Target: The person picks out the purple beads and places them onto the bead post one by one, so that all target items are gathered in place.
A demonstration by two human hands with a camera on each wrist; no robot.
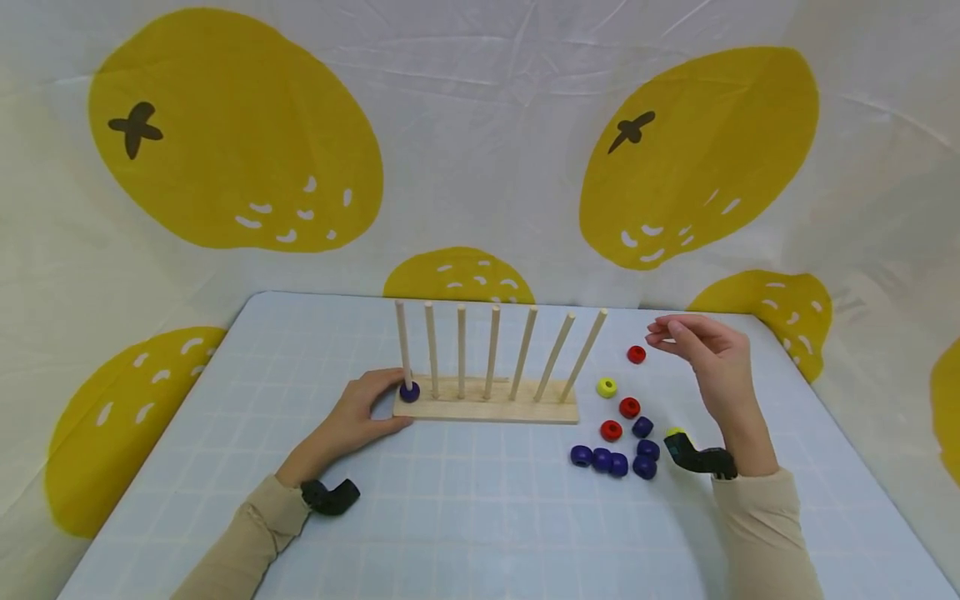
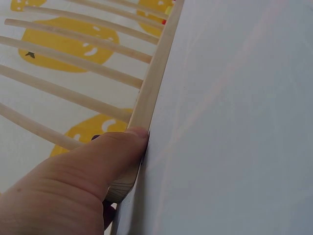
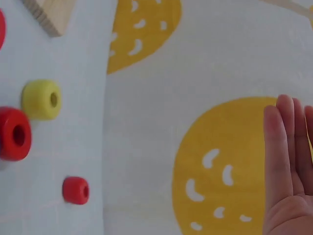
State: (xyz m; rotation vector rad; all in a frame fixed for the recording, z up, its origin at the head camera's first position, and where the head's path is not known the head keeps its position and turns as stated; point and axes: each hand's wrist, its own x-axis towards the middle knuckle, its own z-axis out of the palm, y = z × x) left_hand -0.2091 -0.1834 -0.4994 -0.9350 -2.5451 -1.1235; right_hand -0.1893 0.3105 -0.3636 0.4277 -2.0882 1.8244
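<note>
At the left end of a wooden peg board, my left hand grips the base, thumb along the front edge and fingers at the back. A purple bead sits at the foot of the leftmost peg; the other pegs are bare. In the left wrist view the thumb presses on the base's edge. My right hand is raised over the right side of the table, near a red bead. Its fingers are straight in the right wrist view, and nothing shows in them.
Right of the board lie a yellow bead, two more red beads and several purple beads. Another yellow bead peeks out beside the right wrist camera. A lemon-print cloth hangs behind the table.
</note>
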